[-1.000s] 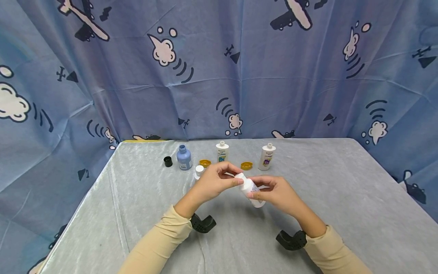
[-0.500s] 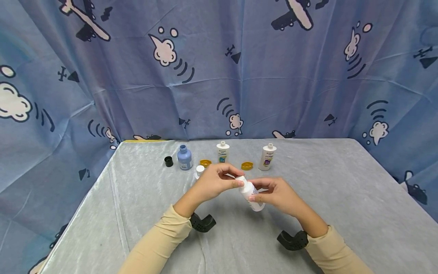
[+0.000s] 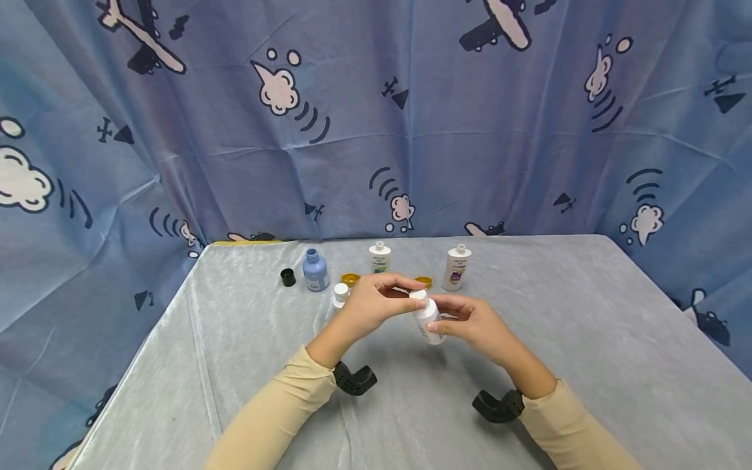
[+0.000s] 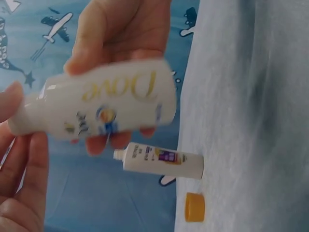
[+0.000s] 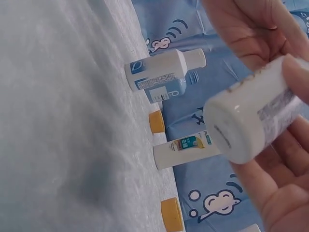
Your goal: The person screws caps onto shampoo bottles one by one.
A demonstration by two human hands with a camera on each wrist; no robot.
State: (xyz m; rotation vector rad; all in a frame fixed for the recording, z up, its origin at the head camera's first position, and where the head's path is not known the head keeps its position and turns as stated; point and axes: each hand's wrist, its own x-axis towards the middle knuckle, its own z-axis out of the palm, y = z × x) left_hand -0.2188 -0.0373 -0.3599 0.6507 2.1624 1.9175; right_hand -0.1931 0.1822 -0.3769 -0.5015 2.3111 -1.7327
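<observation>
A white Dove bottle is held above the table between my hands, upright with a slight tilt. My left hand pinches its white cap with thumb and fingers. Around the bottle's body, my right hand has its thumb on the near side and its fingers behind. The left wrist view shows the gold Dove lettering upside down, with left fingertips on the cap. In the right wrist view the bottle's base faces the camera. Whether the cap is threaded on cannot be told.
Behind my hands stand a blue uncapped bottle, two slim white uncapped bottles and another white capped bottle, partly hidden by my left hand. A black cap and two golden caps lie among them.
Both hands have raised the bottle slightly and turned it more upright. My left hand has shifted a little right and still grips the cap. The standing bottles have not moved.
</observation>
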